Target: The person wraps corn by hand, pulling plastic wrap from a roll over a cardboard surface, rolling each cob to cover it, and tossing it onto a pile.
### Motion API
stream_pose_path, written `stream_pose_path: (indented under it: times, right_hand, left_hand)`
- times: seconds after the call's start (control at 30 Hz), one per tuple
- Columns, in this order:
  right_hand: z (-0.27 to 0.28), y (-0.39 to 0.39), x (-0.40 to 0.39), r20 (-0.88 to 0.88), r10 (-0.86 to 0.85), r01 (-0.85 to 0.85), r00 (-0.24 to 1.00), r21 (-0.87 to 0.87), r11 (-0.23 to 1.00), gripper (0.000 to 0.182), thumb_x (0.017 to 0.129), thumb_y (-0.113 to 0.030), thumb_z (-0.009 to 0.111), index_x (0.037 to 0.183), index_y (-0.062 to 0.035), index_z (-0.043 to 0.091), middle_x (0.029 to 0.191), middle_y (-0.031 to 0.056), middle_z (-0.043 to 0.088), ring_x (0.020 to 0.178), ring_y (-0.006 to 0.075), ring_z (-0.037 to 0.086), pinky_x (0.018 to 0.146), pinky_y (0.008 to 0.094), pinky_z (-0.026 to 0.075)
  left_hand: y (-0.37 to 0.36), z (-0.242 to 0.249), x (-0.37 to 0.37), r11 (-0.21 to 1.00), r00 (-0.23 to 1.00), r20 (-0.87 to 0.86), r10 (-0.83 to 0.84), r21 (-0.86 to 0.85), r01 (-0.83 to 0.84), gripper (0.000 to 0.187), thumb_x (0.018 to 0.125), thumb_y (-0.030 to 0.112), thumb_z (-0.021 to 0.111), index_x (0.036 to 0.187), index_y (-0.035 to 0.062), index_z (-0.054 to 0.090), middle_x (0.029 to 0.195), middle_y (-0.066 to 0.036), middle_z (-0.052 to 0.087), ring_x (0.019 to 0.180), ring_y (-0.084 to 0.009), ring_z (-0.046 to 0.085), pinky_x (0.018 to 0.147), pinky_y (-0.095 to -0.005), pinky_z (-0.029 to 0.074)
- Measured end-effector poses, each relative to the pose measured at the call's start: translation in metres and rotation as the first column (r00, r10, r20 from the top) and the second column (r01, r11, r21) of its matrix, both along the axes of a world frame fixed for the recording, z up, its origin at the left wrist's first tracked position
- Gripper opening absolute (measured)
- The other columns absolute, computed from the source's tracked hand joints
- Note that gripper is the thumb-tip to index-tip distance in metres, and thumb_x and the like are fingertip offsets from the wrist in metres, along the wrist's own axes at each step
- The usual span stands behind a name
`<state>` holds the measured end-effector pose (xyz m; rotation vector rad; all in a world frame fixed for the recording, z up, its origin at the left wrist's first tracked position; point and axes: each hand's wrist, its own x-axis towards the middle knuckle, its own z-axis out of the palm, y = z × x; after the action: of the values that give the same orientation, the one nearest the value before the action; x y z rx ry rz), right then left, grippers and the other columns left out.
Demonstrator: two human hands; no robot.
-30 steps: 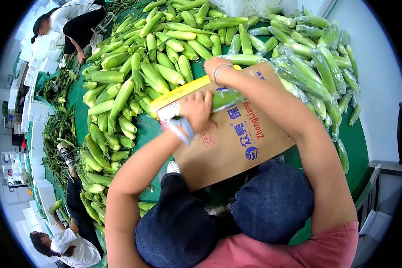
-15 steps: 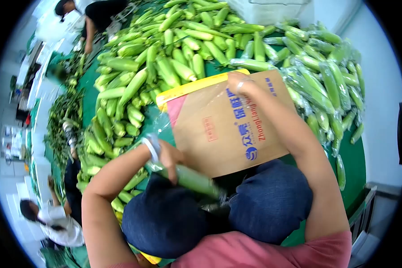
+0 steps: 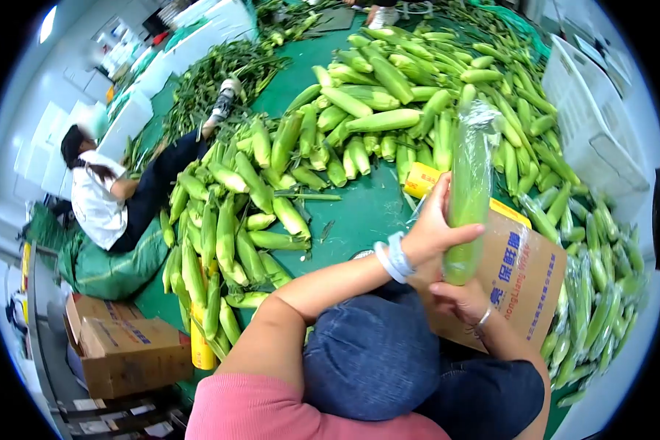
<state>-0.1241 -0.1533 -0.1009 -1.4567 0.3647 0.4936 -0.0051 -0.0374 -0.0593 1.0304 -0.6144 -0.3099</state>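
Observation:
An ear of corn (image 3: 471, 191) in clear plastic film stands upright in front of me, with loose film bunched at its top end. My left hand (image 3: 440, 227) is closed around its lower half, thumb across the front. My right hand (image 3: 466, 301) grips the bottom end from below; some of its fingers are hidden. Behind and below the corn is a printed cardboard box (image 3: 524, 271) by my knees. A yellow film roll or strip (image 3: 422, 178) lies along the box's far edge, partly covered by my left hand and the corn.
Unwrapped corn (image 3: 389, 73) is heaped ahead and to the left on the green surface (image 3: 352, 227). Wrapped ears (image 3: 601, 293) lie at the right, near a white crate (image 3: 594, 110). Another person (image 3: 99, 191) sits at the left by a green sack (image 3: 117, 253) and an open carton (image 3: 128, 348).
The wrapped corn has risen from over my lap to above the box in my left hand. My right hand has left the box's edge and taken the corn's bottom end. The view has turned left.

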Motion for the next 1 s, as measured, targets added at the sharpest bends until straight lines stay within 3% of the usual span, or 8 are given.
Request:
stream_pose_path:
  times: [0.23, 0.43, 0.53, 0.6, 0.67, 0.83, 0.9, 1.0]
  right_hand:
    - [0.059, -0.056, 0.012, 0.435, 0.515, 0.523, 0.739, -0.852, -0.032, 0.021, 0.072, -0.014, 0.062, 0.089, -0.0018, 0.059, 0.074, 0.0156, 0.057, 0.066, 0.0338, 0.055, 0.06, 0.0396, 0.043]
    - [0.043, -0.115, -0.022, 0.449, 0.36, 0.476, 0.818, -0.879, 0.014, 0.019, 0.076, -0.013, 0.058, 0.088, 0.001, 0.058, 0.076, 0.0174, 0.057, 0.07, 0.0345, 0.055, 0.063, 0.0391, 0.043]
    - [0.048, -0.199, -0.078, 0.605, 0.154, 0.598, 0.781, -0.796, 0.089, 0.022, 0.079, -0.01, 0.053, 0.093, 0.0055, 0.058, 0.084, 0.0196, 0.061, 0.078, 0.0337, 0.058, 0.069, 0.0403, 0.042]
    - [0.052, -0.334, -0.166, 0.357, -0.096, 0.337, 0.929, -0.924, -0.18, 0.037, 0.084, -0.022, 0.053, 0.112, 0.0018, 0.056, 0.102, 0.0182, 0.062, 0.094, 0.0276, 0.057, 0.083, 0.0362, 0.042]
    - [0.098, -0.38, -0.197, 0.294, -0.395, 0.264, 0.87, -0.956, -0.13, 0.047, 0.087, -0.035, 0.05, 0.118, -0.0002, 0.054, 0.11, 0.0185, 0.059, 0.101, 0.0272, 0.055, 0.087, 0.0363, 0.041]
    - [0.052, -0.577, -0.33, 0.305, -0.477, 0.374, 0.824, -0.926, 0.055, 0.045, 0.09, -0.039, 0.042, 0.117, -0.0053, 0.057, 0.105, 0.0202, 0.06, 0.096, 0.0315, 0.056, 0.087, 0.0385, 0.042]
    - [0.019, -0.512, -0.276, 0.054, -0.101, -0.035, 0.993, -0.696, -0.717, 0.037, 0.088, -0.033, 0.044, 0.108, -0.0063, 0.059, 0.101, 0.0191, 0.061, 0.09, 0.0342, 0.058, 0.08, 0.0412, 0.044]
    - [0.051, -0.258, -0.116, 0.322, -0.199, 0.317, 0.926, -0.947, -0.056, 0.028, 0.082, -0.029, 0.058, 0.089, -0.0018, 0.062, 0.079, 0.018, 0.063, 0.074, 0.0335, 0.06, 0.067, 0.0394, 0.047]
  left_hand:
    - [0.03, -0.023, 0.032, 0.967, 0.487, -0.838, -0.246, -0.246, 0.065, 0.035, 0.084, 0.029, 0.057, 0.108, 0.0037, 0.05, 0.099, -0.012, 0.062, 0.087, -0.0248, 0.063, 0.082, -0.0418, 0.05]
    - [0.056, -0.035, 0.043, 0.798, 0.177, -0.822, -0.541, -0.435, 0.418, 0.091, 0.076, 0.072, 0.041, 0.132, 0.0022, 0.033, 0.12, -0.024, 0.05, 0.116, -0.0429, 0.042, 0.099, -0.054, 0.031]
    - [0.13, -0.079, 0.103, 0.957, 0.669, -0.684, 0.291, 0.224, -0.187, 0.064, 0.082, 0.061, 0.046, 0.099, 0.0, 0.049, 0.095, -0.019, 0.057, 0.084, -0.0333, 0.06, 0.075, -0.0437, 0.05]
    - [0.219, -0.118, 0.158, 0.062, 0.278, 0.199, 0.94, 0.699, -0.713, 0.049, 0.078, 0.046, 0.061, 0.091, -0.0006, 0.055, 0.094, -0.021, 0.057, 0.08, -0.031, 0.057, 0.074, -0.0414, 0.046]
    - [0.289, -0.128, 0.18, -0.313, 0.022, 0.325, 0.945, 0.925, -0.215, 0.069, 0.068, 0.039, 0.071, 0.114, -0.006, 0.045, 0.118, -0.023, 0.046, 0.103, -0.0346, 0.051, 0.091, -0.0413, 0.042]
    - [0.347, -0.206, 0.191, 0.254, 0.24, -0.156, 0.958, 0.851, -0.46, 0.068, 0.064, 0.023, 0.079, 0.118, -0.0051, 0.049, 0.115, -0.017, 0.057, 0.094, -0.0286, 0.059, 0.083, -0.0383, 0.049]
    - [0.372, -0.243, 0.206, 0.257, 0.116, -0.23, 0.966, 0.847, -0.466, 0.05, 0.065, 0.016, 0.078, 0.106, -0.003, 0.057, 0.101, -0.014, 0.062, 0.081, -0.0283, 0.061, 0.071, -0.0416, 0.053]
    - [0.349, -0.211, 0.189, 0.693, 0.32, -0.622, 0.715, 0.569, -0.443, 0.041, 0.078, 0.036, 0.066, 0.101, 0.0034, 0.058, 0.088, -0.01, 0.062, 0.074, -0.0246, 0.06, 0.066, -0.035, 0.051]
